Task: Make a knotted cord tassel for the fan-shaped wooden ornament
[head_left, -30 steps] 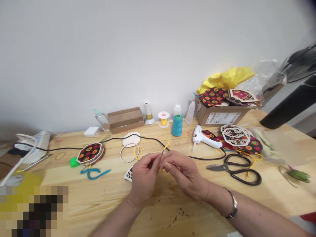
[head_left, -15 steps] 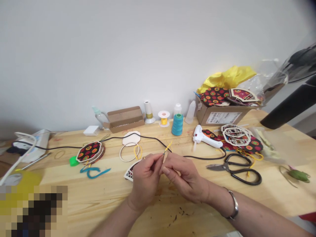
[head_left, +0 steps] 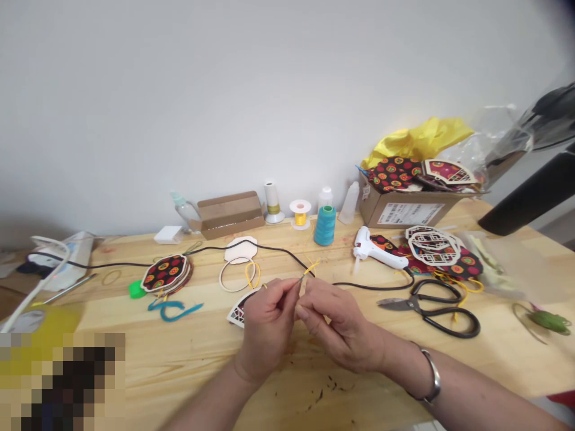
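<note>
My left hand [head_left: 272,329] is closed in a pinch on a yellow cord [head_left: 311,267], whose loose ends stick up above the fingertips. A dark bit shows on the cord at the pinch. My right hand [head_left: 344,326] is closed too, its thumb and forefinger pressed together just beside the left; whatever is between them is too small to make out. Partly behind my left hand lies a fan-shaped wooden frame [head_left: 236,311] with lattice. Above it a yellow cord loop [head_left: 257,276] overlaps a thin pale ring [head_left: 220,280].
Black-handled scissors [head_left: 420,306] and a white glue gun [head_left: 380,254] lie to the right, the gun's black cable crossing the table. Behind stand a teal thread cone [head_left: 324,227], a yellow spool [head_left: 300,219] and a filled cardboard box [head_left: 372,211]. Stacked patterned pieces [head_left: 165,274] lie left.
The view has shifted slightly. My right fingertips have drawn a little away from my left hand, and the yellow cord ends lean more to the right.
</note>
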{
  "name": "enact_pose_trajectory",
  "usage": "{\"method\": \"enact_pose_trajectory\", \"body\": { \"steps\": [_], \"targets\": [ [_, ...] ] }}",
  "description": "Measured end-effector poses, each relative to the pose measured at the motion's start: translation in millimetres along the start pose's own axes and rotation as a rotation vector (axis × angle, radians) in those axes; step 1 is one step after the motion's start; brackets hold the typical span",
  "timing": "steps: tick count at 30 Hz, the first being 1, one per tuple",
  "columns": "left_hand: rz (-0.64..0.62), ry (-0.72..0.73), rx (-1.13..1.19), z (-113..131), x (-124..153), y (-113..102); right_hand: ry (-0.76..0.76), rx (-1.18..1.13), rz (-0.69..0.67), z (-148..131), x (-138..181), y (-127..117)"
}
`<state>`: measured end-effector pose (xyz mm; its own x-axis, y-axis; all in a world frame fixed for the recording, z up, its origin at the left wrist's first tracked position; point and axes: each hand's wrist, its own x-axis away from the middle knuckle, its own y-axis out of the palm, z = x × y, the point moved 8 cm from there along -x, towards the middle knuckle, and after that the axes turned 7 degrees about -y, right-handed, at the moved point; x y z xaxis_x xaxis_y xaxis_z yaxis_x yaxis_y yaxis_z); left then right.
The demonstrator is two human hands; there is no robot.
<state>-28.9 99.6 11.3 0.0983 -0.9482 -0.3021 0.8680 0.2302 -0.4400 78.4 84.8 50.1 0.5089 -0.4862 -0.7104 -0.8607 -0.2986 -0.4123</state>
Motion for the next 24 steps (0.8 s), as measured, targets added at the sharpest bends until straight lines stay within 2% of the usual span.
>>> {"method": "enact_pose_trajectory", "body": {
  "steps": [9, 15, 18, 21, 23, 24],
  "targets": [
    [0.009, -0.051, 0.054, -3, -1, -2, -0.059, 0.071, -0.041, -3, 1, 5],
    [0.026, -0.313, 0.207, -23, -7, -4, -0.279, 0.337, -0.282, -18, 7, 27],
    [0.049, -0.433, 0.312, -34, -8, -3, -0.374, 0.372, -0.332, -27, 12, 35],
    [0.046, -0.523, 0.412, -42, -8, 0, -0.438, 0.334, -0.241, -37, 13, 29],
    [0.035, -0.55, 0.47, -44, -7, 2, -0.354, 0.284, -0.118, -32, 10, 16],
    [0.024, -0.556, 0.496, -45, -7, 3, -0.254, 0.252, -0.047, -23, 8, 8]
  ]
}}
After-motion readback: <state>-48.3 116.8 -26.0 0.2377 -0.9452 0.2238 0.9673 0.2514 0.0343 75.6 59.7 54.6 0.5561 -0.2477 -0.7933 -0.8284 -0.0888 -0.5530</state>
